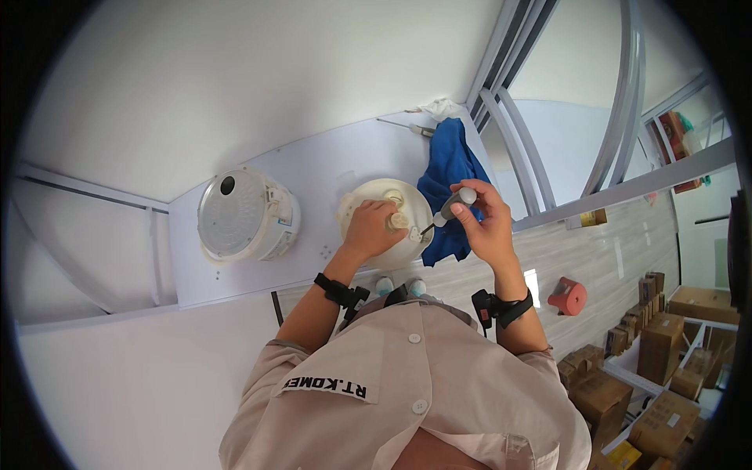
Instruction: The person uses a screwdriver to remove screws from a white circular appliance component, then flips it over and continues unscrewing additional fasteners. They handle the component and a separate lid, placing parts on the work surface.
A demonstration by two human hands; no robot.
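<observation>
White wall (196, 94) filling the far side, pale floor (603, 243) running off to the right, and along the wall stretches the light counter (313, 164) where all the action is! Grey metal frame (634, 192) flanking it on the right, cardboard boxes (660, 348) piled lower down, and a red stool (568, 296) standing on that floor.

Over on the counter's left sits the big round white appliance (243, 215), a dark round hole in its greyish top. Across to the right, a blue cloth (450, 172) lies rumpled, and just beside it, squarely before the person, is the round white part (407, 200), down on the counter between appliance and cloth.

Now the hands! Left hand (372, 231) is on that part, fingers bent down against a cream round fitting (398, 222); whether they grip it or merely press, I cannot tell. Right hand (493, 227) is closed around the grey handle of a screwdriver (454, 205), fingers wrapped, shaft slanting down to the part's right side; whether the tip is seated, I cannot tell. Behind, a second screwdriver (415, 128) lies near the wall, and tiny specks (325, 251) dot the counter left of the part.
</observation>
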